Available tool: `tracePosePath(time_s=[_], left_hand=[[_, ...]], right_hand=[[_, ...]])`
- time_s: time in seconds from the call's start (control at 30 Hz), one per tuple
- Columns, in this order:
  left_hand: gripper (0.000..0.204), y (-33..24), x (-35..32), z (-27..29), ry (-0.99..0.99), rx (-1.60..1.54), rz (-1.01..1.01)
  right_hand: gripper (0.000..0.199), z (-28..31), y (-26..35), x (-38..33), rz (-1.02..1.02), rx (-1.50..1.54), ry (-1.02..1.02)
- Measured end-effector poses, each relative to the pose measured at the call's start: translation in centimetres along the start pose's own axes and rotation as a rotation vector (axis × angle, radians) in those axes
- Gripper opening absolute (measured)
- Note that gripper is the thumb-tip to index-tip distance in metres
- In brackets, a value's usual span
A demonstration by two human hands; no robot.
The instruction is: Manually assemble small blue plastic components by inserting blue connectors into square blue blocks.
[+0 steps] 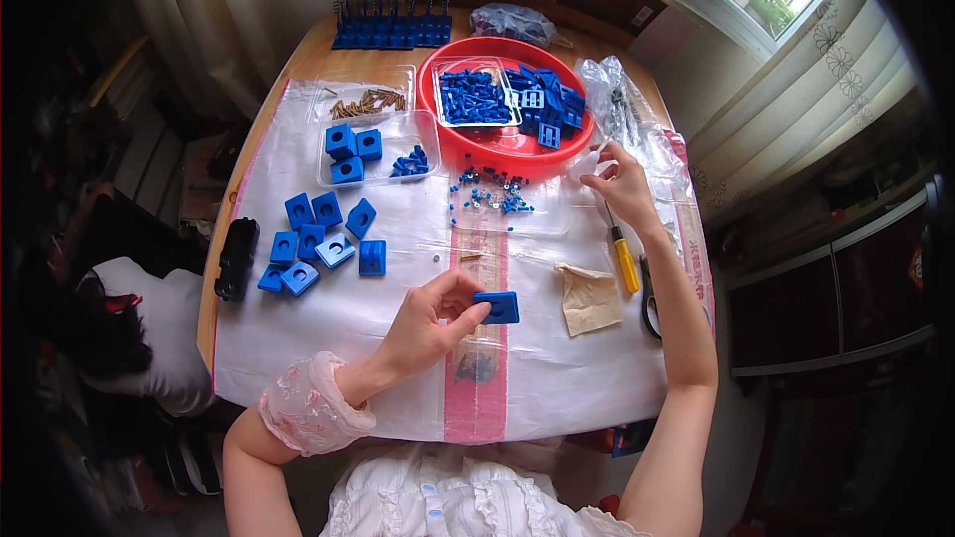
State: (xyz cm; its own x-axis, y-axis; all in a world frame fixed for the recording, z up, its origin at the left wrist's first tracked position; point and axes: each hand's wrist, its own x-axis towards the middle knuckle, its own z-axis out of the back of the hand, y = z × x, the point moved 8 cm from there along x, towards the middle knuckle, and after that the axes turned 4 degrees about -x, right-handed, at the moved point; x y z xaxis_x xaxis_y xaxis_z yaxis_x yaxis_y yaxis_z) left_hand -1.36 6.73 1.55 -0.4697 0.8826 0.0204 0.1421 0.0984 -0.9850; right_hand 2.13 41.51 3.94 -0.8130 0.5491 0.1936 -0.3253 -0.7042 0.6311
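Currently a blue block [496, 306] is pinched by the left hand [430, 323]; small screws [489, 199] are reached for by the right hand [622, 184], fingers loosely curled, so picking one probably comes next.

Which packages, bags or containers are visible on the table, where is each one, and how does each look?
Red round basin: far centre, holds blue parts and a clear tray.
Clear tray: left of the basin, holds blue blocks.
Clear tray: behind it, brown pieces inside.
Clear plastic bags: right of the basin, crumpled, by the right hand.
Knotted bag: far edge.
Left hand: holds a blue block.
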Motion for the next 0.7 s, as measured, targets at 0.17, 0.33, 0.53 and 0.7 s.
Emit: tracePosePath(time_s=[0.17,0.33,0.53,0.7], left_hand=[[0.011,0.2,0.0,0.0,0.006,-0.007,0.007],[0.012,0.3,0.1,0.5,-0.032,-0.047,0.027],[0.013,0.8,0.4,1.1,-0.093,-0.092,0.030],[0.015,0.3,0.6,1.1,-0.087,-0.076,-0.006]], right_hand=[[0.050,1.7,1.3,-1.4,0.039,0.011,-0.088],[0.037,3.6,5.6,-5.6,0.080,0.111,-0.270],[0.023,-3.4,13.0,-14.3,0.119,0.411,0.192],[0.028,-6.0,15.6,-16.5,0.075,0.538,0.348]])
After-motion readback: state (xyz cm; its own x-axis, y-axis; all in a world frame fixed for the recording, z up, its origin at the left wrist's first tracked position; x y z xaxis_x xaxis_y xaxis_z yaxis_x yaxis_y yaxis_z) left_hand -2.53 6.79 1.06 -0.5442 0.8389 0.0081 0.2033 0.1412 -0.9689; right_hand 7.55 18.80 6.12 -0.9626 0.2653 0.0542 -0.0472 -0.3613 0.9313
